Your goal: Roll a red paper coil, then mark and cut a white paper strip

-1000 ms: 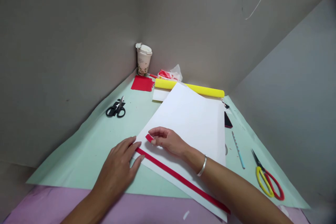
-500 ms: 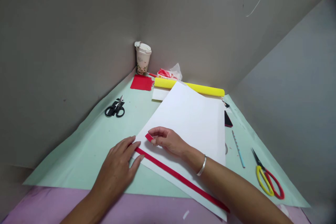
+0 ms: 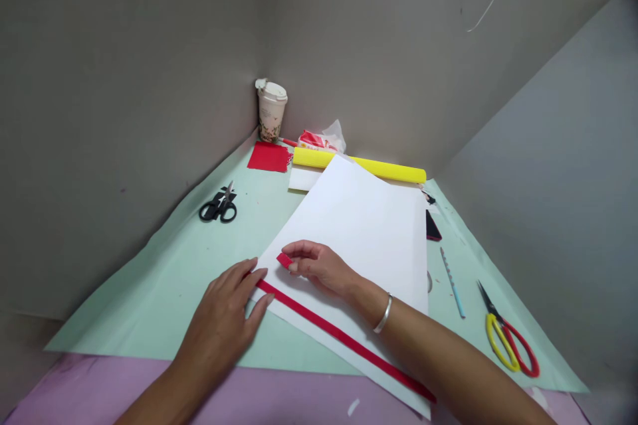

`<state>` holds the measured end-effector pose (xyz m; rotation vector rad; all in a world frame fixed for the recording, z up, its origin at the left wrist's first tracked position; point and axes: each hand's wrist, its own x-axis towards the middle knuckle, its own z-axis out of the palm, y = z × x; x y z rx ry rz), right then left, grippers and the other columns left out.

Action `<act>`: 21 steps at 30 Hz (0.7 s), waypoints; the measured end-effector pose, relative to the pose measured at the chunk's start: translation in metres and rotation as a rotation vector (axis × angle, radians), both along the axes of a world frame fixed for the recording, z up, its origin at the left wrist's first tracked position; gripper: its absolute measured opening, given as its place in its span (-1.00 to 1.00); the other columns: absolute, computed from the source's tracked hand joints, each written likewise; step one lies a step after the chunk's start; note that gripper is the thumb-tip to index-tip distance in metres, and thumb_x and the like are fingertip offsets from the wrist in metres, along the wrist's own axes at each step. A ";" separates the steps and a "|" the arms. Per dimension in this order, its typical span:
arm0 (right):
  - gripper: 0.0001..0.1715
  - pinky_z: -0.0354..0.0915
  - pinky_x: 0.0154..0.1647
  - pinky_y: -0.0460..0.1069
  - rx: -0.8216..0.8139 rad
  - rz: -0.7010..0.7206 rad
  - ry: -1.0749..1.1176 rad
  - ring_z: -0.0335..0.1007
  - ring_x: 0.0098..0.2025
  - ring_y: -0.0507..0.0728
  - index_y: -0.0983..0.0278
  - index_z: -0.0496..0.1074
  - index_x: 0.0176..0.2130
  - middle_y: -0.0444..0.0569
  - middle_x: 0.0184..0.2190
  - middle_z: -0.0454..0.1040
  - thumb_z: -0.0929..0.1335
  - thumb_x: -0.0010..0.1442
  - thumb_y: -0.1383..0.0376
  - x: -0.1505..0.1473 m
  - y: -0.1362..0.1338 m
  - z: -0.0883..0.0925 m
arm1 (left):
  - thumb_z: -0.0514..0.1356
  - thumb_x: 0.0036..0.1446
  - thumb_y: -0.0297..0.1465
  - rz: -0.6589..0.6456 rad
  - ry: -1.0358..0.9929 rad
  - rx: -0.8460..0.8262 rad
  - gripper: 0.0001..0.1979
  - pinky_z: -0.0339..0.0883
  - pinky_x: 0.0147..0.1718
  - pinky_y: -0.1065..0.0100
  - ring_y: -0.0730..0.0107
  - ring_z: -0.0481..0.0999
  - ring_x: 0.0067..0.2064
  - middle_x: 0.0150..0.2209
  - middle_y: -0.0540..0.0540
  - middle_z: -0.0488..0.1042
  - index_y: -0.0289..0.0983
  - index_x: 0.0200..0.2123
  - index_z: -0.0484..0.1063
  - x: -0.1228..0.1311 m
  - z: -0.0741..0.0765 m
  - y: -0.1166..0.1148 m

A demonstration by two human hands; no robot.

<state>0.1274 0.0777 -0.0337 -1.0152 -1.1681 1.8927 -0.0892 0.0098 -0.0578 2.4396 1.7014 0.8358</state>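
Observation:
A large white sheet [image 3: 363, 232] lies on the pale green table cover [image 3: 164, 285]. Along its near edge runs a long red strip [image 3: 349, 343]. My left hand [image 3: 226, 315] rests flat with fingers stretched out, pressing the strip's left end at the sheet's corner. My right hand [image 3: 319, 265], with a silver bangle on the wrist, pinches the strip's short folded-back red end [image 3: 284, 260] just above the sheet.
Black scissors [image 3: 219, 206] lie to the left. A paper cup [image 3: 272, 109], a red paper piece [image 3: 269, 157], a yellow roll [image 3: 359, 167] and a wrapper sit at the back corner. A blue pencil [image 3: 452, 282] and yellow-red scissors [image 3: 508, 342] lie at right. Grey walls enclose the table.
The view shifted slightly a second ago; both hands and the red strip have stayed almost still.

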 end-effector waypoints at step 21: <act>-0.59 0.28 0.02 0.07 0.012 0.001 0.011 0.41 -0.20 0.08 0.21 0.60 -0.14 -0.09 -0.18 0.55 0.57 -0.06 0.32 0.000 0.001 -0.002 | 0.03 0.37 -0.17 0.004 0.024 0.026 -0.54 0.47 0.06 -0.04 -0.07 0.54 0.14 0.15 -0.32 0.56 -0.32 0.07 0.55 0.000 -0.001 0.000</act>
